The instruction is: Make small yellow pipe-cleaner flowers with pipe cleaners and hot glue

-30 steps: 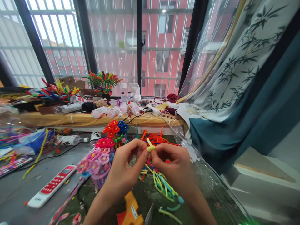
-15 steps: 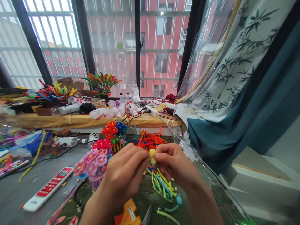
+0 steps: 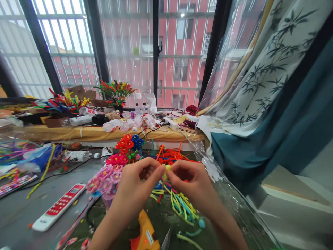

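Both hands meet in the middle over the worktop, pinching a small fuzzy yellow pipe cleaner piece (image 3: 168, 168). My left hand (image 3: 137, 182) grips it from the left between thumb and forefinger. From the right, the fingertips of my right hand (image 3: 191, 178) close on it; its exact shape is partly hidden. Cut yellow, green and blue pipe cleaners (image 3: 183, 205) lie just below. A yellow-orange glue gun (image 3: 147, 232) rests near the front edge, with a scissors blade (image 3: 166, 239) beside it. Behind the hands is a heap of orange-red pipe cleaners (image 3: 169, 155).
Pink fuzzy flowers (image 3: 105, 182) stand left of my left hand, with red flowers (image 3: 124, 143) and blue flowers (image 3: 137, 141) behind. A white handset with red keys (image 3: 59, 207) lies on the left. Bottles and a power strip (image 3: 170, 123) crowd the window ledge (image 3: 109, 134).
My left hand has turned, opening a gap between its curled fingers and thumb. The yellow piece is still between both hands. The whole view has shifted slightly.
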The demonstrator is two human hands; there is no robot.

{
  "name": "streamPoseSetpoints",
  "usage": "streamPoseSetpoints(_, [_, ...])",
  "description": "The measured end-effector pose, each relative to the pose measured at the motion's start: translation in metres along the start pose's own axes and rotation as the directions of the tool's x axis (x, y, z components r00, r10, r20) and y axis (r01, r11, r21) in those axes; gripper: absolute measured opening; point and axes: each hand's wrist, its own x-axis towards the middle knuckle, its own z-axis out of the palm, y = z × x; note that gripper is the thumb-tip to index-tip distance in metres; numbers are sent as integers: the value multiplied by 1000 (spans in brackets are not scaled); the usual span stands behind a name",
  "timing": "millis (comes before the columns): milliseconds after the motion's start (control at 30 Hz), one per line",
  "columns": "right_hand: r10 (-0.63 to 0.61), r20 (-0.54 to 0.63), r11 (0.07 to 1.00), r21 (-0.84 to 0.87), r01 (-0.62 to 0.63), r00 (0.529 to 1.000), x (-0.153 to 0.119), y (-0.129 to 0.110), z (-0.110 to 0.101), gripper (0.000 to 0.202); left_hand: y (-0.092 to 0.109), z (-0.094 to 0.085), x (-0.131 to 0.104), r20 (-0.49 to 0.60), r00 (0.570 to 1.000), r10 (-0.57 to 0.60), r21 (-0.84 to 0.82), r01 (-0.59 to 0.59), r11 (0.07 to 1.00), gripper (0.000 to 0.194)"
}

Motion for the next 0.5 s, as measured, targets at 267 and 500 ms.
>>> streamPoseSetpoints(267, [25, 23, 998, 49, -26, 999, 1, 5, -3, 20, -3, -6, 3, 119, 991, -61, -33, 65, 997, 34])
streamPoseSetpoints(500, [-36, 59, 999, -7, 36, 998, 0, 4, -6, 14, -1, -7, 2, 186, 982, -21, -172, 54, 984, 34])
